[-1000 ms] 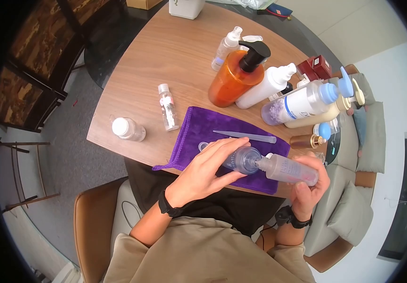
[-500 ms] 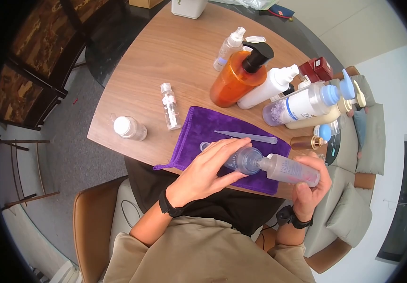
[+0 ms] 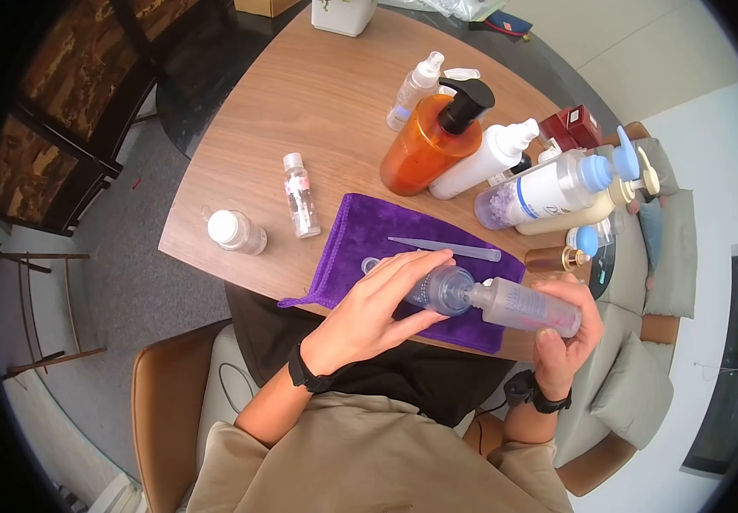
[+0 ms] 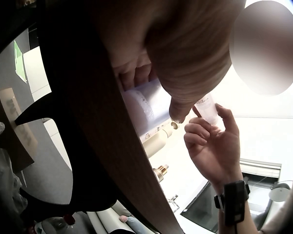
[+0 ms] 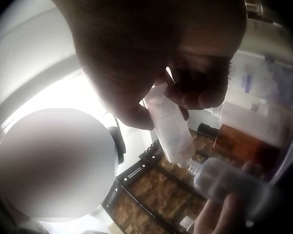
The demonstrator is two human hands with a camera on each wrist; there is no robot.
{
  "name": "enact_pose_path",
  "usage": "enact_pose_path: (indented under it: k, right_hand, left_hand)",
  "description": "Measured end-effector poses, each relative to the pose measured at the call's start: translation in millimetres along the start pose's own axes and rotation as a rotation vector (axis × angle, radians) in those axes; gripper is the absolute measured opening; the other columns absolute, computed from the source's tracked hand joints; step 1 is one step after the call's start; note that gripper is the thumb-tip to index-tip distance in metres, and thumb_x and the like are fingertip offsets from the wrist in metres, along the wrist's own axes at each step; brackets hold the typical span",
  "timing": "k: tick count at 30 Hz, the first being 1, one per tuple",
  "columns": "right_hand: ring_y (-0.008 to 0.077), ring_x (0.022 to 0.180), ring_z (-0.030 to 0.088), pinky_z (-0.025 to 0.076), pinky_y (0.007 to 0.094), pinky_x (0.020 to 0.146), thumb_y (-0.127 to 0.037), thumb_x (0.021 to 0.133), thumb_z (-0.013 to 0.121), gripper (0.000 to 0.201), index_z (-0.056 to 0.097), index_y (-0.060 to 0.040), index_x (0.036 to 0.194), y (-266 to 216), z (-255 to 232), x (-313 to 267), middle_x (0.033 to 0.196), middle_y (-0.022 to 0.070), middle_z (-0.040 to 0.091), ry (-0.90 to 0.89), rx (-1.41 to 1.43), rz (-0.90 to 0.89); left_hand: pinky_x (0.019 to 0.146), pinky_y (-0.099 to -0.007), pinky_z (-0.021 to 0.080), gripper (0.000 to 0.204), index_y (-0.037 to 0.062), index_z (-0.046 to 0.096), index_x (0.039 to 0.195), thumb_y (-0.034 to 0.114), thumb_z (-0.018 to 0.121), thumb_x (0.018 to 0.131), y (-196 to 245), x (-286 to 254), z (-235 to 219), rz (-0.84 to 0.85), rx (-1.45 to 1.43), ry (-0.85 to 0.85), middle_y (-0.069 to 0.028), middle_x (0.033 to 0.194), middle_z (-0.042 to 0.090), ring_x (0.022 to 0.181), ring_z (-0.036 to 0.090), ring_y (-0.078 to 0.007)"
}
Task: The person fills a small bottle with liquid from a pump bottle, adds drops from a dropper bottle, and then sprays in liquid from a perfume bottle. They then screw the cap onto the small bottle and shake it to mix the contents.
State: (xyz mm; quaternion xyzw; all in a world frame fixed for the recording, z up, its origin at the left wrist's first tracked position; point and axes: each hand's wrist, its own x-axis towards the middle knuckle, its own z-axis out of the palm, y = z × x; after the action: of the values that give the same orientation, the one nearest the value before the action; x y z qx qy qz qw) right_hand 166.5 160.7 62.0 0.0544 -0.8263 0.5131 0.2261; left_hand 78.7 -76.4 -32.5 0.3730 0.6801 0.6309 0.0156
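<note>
My left hand (image 3: pixel 369 312) grips a translucent bluish bottle (image 3: pixel 442 291), tilted so its open mouth faces right. A frosted clear bottle (image 3: pixel 527 309) with faint lettering and a pinkish tint lies nearly level in my right hand (image 3: pixel 567 342), held between thumb and fingers. Its narrow neck meets the bluish bottle's mouth. In the right wrist view the frosted bottle (image 5: pixel 173 129) slants neck-down onto the bluish bottle (image 5: pixel 219 180). Both are over a purple cloth (image 3: pixel 356 227), where a translucent tapered stick (image 3: pixel 454 250) and a small clear round piece (image 3: pixel 371 265) lie.
Left of the cloth stand a small white-capped bottle (image 3: pixel 236 232) and a slim clear bottle (image 3: pixel 301 197). Behind it are an amber pump bottle (image 3: pixel 429 145), a white bottle (image 3: pixel 482 161) and a blue-pump bottle (image 3: pixel 531 192). A gold-capped bottle (image 3: pixel 549 259) sits right of the cloth.
Both hands keep their holds, and the two bottles stay mouth to mouth. The right hand and the frosted bottle's base have dipped very slightly.
</note>
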Motion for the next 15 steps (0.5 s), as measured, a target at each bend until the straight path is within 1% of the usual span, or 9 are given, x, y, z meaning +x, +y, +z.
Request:
enact_pose_path:
  k: [8, 15]
  right_hand:
    - [0.0164, 0.075, 0.06, 0.044, 0.0289, 0.066, -0.031, 0.088, 0.081, 0.048, 0.072, 0.0078, 0.114, -4.9, -3.0, 7.7, 0.089, 0.0131, 0.071, -0.066, -0.087, -0.077]
    - [0.0174, 0.073, 0.06, 0.044, 0.0295, 0.066, -0.029, 0.087, 0.08, 0.047, 0.072, 0.008, 0.113, -4.0, -2.3, 9.9, 0.089, 0.0133, 0.071, -0.056, -0.083, -0.108]
  left_hand:
    - [0.111, -0.0438, 0.053, 0.074, -0.0016, 0.055, 0.153, 0.013, 0.088, 0.088, -0.1, -0.1, -0.1, 0.006, -0.002, 0.003, -0.0169, 0.139, 0.072, 0.129, 0.067, -0.0343]
    - [0.111, -0.0437, 0.052, 0.075, -0.0016, 0.055, 0.153, 0.012, 0.088, 0.088, -0.3, -0.6, -0.1, 0.009, 0.001, 0.004, -0.017, 0.14, 0.071, 0.13, 0.067, -0.0342]
